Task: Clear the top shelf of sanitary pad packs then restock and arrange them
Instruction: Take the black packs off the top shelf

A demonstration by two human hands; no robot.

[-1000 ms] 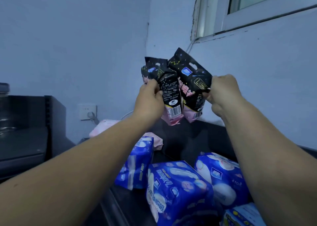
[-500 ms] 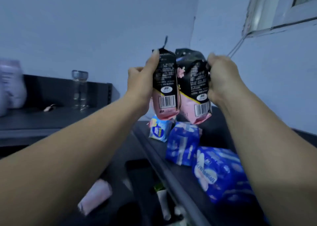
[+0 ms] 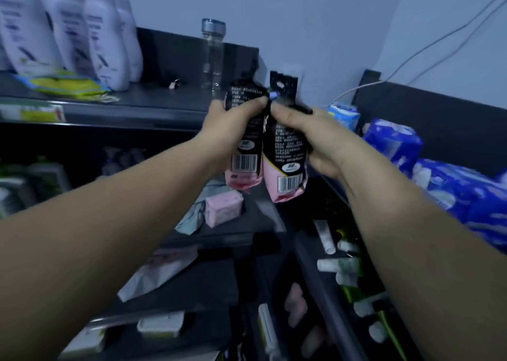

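Small shop, toiletries section. Dark shelves (image 3: 153,103) meet at a corner. 10 o'clock: row of identical white bottles (image 3: 68,31), with a label strip (image 3: 33,112) on the shelf edge below. 3 o'clock: stacked blue packs (image 3: 392,141). 5 o'clock, lower shelf: many tubes (image 3: 343,264). Goods repeated in multiples.

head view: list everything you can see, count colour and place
black-and-pink pad packs: 2, black over pink, held side by side mid-frame
blue pad packs: several, blue-white, right shelf
small pack: 1, pale blue-white, far end of that shelf
lotion bottles: at least 4, whitish, left shelf
clear bottle: 1, silver cap, same shelf
pink pack: 1, pink, lower shelf
tubes: several, white, lower right
left grip: 1, bare, pinching the left pack
right grip: 1, bare, pinching the right pack
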